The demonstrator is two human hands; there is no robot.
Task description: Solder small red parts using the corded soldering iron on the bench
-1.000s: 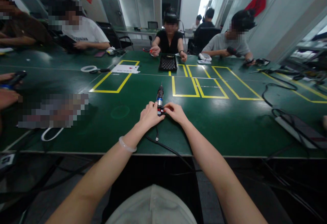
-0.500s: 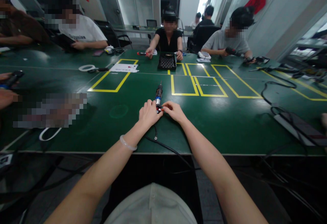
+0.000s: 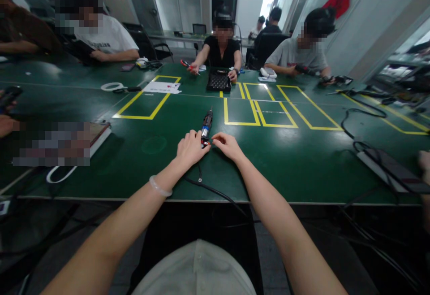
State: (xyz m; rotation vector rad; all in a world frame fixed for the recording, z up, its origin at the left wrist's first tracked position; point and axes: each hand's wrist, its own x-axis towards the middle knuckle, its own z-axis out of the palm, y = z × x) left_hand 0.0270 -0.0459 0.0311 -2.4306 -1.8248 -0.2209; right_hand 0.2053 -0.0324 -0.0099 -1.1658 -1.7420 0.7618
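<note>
An electric screwdriver [image 3: 206, 127], black with a blue and silver band, lies on the green table with its thin bit pointing away from me. My left hand [image 3: 192, 148] is closed round its rear end, where small red parts show beside the thumb. Just to the right, my right hand [image 3: 228, 145] is a small gap away from the tool. Its fingers are loosely bent, with nothing visible in them. A black cord [image 3: 215, 192] runs below my hands to the table's near edge.
Yellow tape rectangles [image 3: 243, 124] mark the table. Across from me a person holds a red-handled tool [image 3: 186, 64] by a black tray [image 3: 219, 81]. A book-like object [image 3: 101, 134] lies at left; a grey box [image 3: 386, 169] with cables lies at right. Other people sit around.
My right hand has come off the rear end of the electric screwdriver, leaving a small gap. The left hand and tool have shifted slightly left. The person opposite has tilted the red-handled tool.
</note>
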